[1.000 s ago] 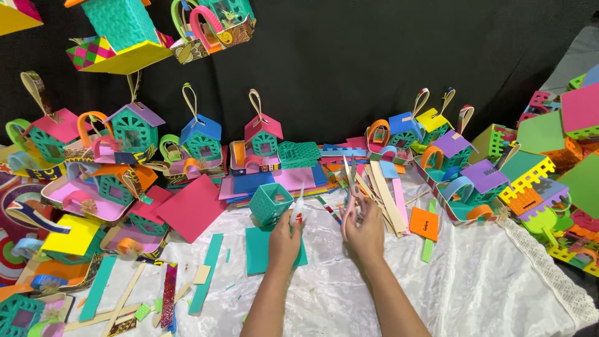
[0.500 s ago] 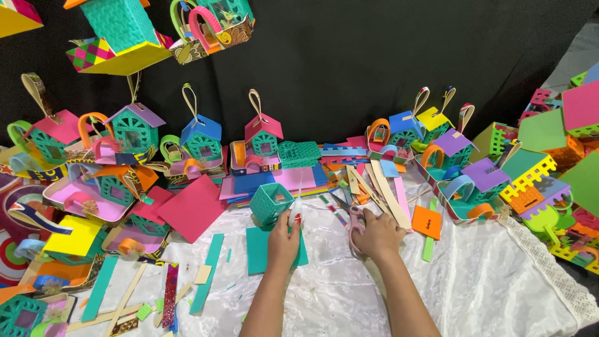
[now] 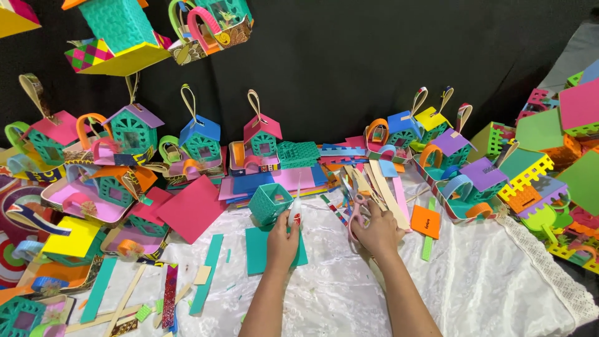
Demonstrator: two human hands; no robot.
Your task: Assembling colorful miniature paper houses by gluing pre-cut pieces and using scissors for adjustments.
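Observation:
My left hand (image 3: 282, 240) holds a small white glue tube (image 3: 295, 211) upright, nozzle up, above a teal foam square (image 3: 257, 253) lying on the white cloth. A small open teal box (image 3: 268, 203) stands just beyond the tube. My right hand (image 3: 379, 234) lies low on the cloth with its fingers curled on the pink handles of a pair of scissors (image 3: 355, 211). The scissors rest against a loose pile of cream and coloured foam strips (image 3: 382, 187).
Many small coloured foam houses and baskets ring the cloth at the left (image 3: 134, 128), back (image 3: 262, 134) and right (image 3: 465, 171); more hang above (image 3: 118, 28). A pink foam sheet (image 3: 190, 209), an orange tag (image 3: 426, 221) and loose strips (image 3: 209, 274) lie on the white cloth (image 3: 486, 281).
My right hand has dropped from the raised strips to the cloth with the scissors. My left hand has stayed over the teal square with the glue tube.

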